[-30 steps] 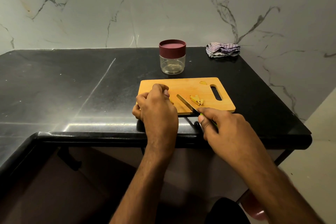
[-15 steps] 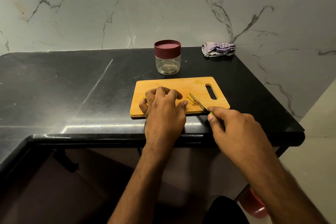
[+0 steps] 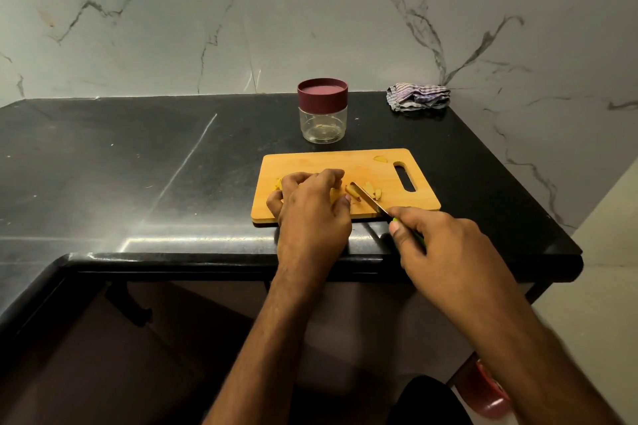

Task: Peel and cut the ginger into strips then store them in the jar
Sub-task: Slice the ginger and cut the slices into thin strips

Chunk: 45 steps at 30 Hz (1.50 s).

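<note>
Just below frame centre, on the rectangular wooden cutting board (image 3: 345, 162), the left hand (image 3: 310, 210) curls its fingers down over a pale yellow ginger piece (image 3: 350, 190), pinning it. The right hand (image 3: 442, 252) grips the green-handled steel knife (image 3: 369, 198); its blade runs diagonally up-left, touching the ginger right beside the left fingertips. Cut strips (image 3: 374, 190) lie right of the blade; the clear jar with maroon lid (image 3: 322, 110) stands above the board

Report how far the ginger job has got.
Done: a few cut strips lie on the board, right of the blade. In hand: the left hand holds the ginger down while the right hand works the knife through it. Left: finish cutting, then fill the jar, which is still lidded and looks almost empty. Whether peeling is complete cannot be told.
</note>
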Tool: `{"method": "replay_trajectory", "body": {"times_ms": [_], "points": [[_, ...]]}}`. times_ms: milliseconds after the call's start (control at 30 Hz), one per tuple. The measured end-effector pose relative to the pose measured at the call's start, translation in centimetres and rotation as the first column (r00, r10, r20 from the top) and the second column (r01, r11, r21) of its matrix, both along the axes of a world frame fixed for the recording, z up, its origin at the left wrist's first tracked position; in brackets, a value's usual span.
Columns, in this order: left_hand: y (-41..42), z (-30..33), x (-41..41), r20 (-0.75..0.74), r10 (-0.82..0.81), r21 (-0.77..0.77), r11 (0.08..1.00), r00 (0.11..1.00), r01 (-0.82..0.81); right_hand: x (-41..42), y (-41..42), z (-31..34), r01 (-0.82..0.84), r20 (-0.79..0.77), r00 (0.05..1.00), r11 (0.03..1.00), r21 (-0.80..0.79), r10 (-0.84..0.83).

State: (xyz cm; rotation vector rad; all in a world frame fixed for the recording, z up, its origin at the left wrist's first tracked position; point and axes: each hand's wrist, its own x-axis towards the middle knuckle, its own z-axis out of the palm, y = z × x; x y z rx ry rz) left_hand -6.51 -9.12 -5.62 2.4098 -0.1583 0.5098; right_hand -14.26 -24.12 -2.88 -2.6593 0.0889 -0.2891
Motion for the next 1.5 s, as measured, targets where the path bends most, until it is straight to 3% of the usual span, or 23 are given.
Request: {"method": "replay_trajectory", "body": {"times_ms": [700, 900, 1067, 1500], "points": [[-0.1, -0.4, 0.9, -0.042, 0.030, -0.138, 0.990, 0.999, -0.035, 0.5, 0.1, -0.3, -0.032, -0.024, 0.999, 0.999, 0.030, 0.033], [-0.1, -0.4, 0.9, -0.042, 0.031, -0.129, 0.991, 0.999, -0.036, 0.3, -0.3, -0.1, 0.001, 0.051, 0.999, 0.999, 0.039, -0.003], [0.0, -0.4, 0.8, -0.015, 0.019, -0.131, 0.991, 1.000, -0.021, 0.5, -0.1, -0.3, -0.021, -0.023, 1.000, 1.000, 0.023, 0.022], [0.2, -0.8, 1.5, -0.040, 0.048, -0.175, 0.983, 0.998, -0.055, 0.4, 0.0, -0.7, -0.050, 0.024, 0.999, 0.998, 0.041, 0.049]]}}
